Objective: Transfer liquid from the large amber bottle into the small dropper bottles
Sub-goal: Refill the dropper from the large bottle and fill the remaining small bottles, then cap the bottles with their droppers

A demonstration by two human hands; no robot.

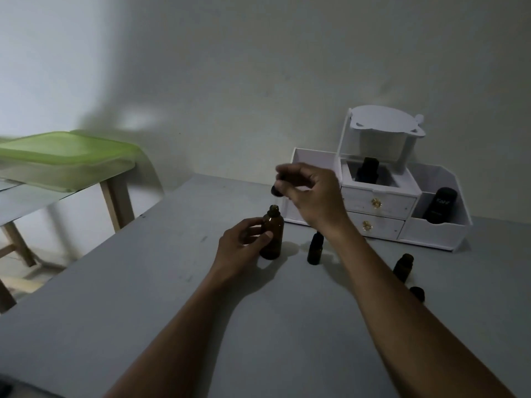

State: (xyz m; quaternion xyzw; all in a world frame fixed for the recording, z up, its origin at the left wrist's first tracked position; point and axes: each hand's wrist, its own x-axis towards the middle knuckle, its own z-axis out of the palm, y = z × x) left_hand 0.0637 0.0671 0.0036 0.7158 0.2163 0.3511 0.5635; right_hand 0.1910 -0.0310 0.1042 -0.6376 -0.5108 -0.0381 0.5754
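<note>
- Fingers of the left hand [240, 245] curl round the large amber bottle [272, 237], which stands upright and uncapped on the grey table [143, 282].
- Right hand [310, 193] hovers above the bottle's neck, fingertips pinching a dark cap [276, 190].
- One small dropper bottle [315, 249] stands near the amber bottle, and a second dropper bottle [403, 267] is farther right.
- White drawer organiser [379, 208] at the back holds more dark bottles.
- Green-lidded box [66, 159] sits on a side table.
</note>
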